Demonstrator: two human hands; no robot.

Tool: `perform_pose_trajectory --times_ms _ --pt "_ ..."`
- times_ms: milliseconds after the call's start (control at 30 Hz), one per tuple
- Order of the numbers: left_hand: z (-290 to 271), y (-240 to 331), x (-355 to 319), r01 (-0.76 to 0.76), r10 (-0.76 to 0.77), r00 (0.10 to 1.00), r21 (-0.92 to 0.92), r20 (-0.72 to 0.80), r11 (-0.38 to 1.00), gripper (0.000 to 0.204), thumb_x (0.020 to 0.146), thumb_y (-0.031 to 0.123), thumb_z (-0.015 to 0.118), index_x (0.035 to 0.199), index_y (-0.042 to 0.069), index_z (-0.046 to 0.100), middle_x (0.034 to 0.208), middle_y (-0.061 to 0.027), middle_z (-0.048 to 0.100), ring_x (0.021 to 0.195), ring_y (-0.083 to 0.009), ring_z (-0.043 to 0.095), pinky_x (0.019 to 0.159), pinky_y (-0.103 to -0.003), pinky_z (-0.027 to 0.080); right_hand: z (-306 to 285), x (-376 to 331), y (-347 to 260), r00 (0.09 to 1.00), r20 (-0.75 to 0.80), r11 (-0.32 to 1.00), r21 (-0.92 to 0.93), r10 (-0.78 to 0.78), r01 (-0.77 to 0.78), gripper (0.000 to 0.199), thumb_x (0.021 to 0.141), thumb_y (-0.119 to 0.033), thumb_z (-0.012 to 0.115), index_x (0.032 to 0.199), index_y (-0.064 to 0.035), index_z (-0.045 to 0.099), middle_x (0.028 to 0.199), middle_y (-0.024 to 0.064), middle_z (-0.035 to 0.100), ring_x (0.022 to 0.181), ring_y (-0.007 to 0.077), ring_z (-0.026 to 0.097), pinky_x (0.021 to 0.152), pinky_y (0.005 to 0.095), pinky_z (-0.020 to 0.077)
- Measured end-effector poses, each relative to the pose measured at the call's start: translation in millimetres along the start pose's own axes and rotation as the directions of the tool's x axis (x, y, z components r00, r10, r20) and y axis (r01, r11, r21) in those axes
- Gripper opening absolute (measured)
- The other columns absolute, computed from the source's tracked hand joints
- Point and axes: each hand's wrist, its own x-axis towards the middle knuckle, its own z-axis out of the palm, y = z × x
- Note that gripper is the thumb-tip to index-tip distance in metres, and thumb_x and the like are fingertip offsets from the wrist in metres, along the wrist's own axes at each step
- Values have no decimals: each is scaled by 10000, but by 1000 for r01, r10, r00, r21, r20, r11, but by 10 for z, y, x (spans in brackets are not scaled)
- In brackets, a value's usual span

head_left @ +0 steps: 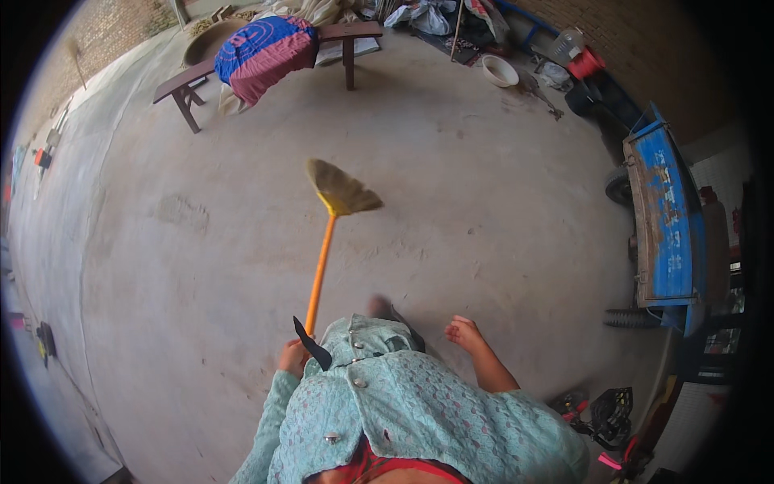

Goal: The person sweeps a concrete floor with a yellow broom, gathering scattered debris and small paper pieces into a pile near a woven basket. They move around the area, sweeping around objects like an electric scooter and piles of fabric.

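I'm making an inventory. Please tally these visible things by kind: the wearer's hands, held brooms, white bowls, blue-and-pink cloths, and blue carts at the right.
Hands: 2 (left hand, right hand)
Held broom: 1
White bowl: 1
Blue-and-pink cloth: 1
Blue cart: 1
Total: 6

A long orange-handled broom with a fan-shaped bristle head [326,242] reaches forward from the left hand [293,358], the right hand [465,332] off to its right. Well beyond the broom, mostly leftward, a brown wooden bench [349,32] stands on the grey concrete floor [201,282] — a blue-and-pink cloth [270,56] draped over it. Beyond the broom to the right lies a round white basin [501,71]; directly right, well apart — a boxy blue cart [667,218].
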Motion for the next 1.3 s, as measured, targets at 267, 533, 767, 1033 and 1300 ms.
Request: perform_pose_trajectory --times_ms 267,533,767,1033,1300 --pt "124 -72 267 -51 84 993 337 -83 940 103 731 75 532 676 -11 521 544 -40 461 420 -126 422 364 -254 306 -275 153 -18 999 -32 998 54 -20 21 409 762 -67 473 1149 -70 342 726 115 540 648 234 563 585 370 470" --pt "-337 22 2 83 -166 932 -258 -323 963 131 766 159 523 760 44 460 566 -49 447 412 -124 408 359 -254 337 -325 548 -242 997 -17 995 -65 75 -76 261 750 -60 463 1001 -61 391 684 116 540 582 236 553 498 364 467" --pt "-651 63 -222 -98 -84 774 -249 -628 964 163 758 195 546 733 60 457 531 -42 438 371 -125 416 307 -266 324 767 1041 -1252 994 79 939 -329 -80 101 520 762 -51 444 1231 -23 221 675 91 535 557 162 539 475 290 466" --pt "-1257 412 -329 -311 99 824 -301 -557 902 153 777 207 513 737 71 455 526 -8 430 365 -83 413 290 -218 335 2957 632 -2019 924 356 862 -416 -141 291 545 786 -53 434 1273 -27 189 792 95 537 681 150 531 595 273 465" --pt "-1584 1305 142 -235 140 956 -383 -259 893 147 777 202 528 768 67 471 545 -4 443 370 -73 412 299 -206 340 3763 351 -1956 957 288 855 -487 -34 177 541 795 -42 415 1276 -38 168 778 116 553 673 183 551 596 305 471"
